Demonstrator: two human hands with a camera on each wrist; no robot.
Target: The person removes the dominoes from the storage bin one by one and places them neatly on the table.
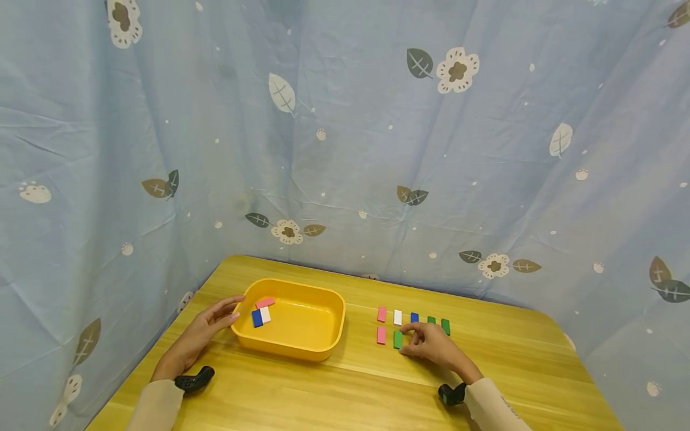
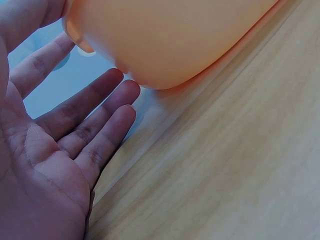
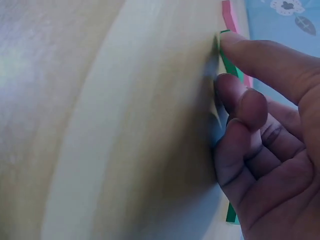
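My right hand [image 1: 431, 346] is low over the table, its thumb and index fingertip at the two ends of a small green block [image 1: 398, 340]. In the right wrist view, the thumb tip lies against this green block [image 3: 229, 65] while the other fingers curl in. A pink block [image 1: 381, 335] lies just left of it. Behind them runs a row of a pink block [image 1: 382, 314], a white block [image 1: 398, 317], a blue block [image 1: 414, 317] and two green blocks [image 1: 445, 326]. At the yellow bin's [image 1: 329, 353] left rim, my left hand [image 1: 202, 332] rests with fingers extended.
Inside the bin, near its left end, lie a pink block [image 1: 265, 303], a white block [image 1: 265, 315] and a blue block [image 1: 257, 318]. The wooden table [image 1: 323, 395] reaches back to a patterned blue curtain [image 1: 350, 149], which also hangs along the left and right sides.
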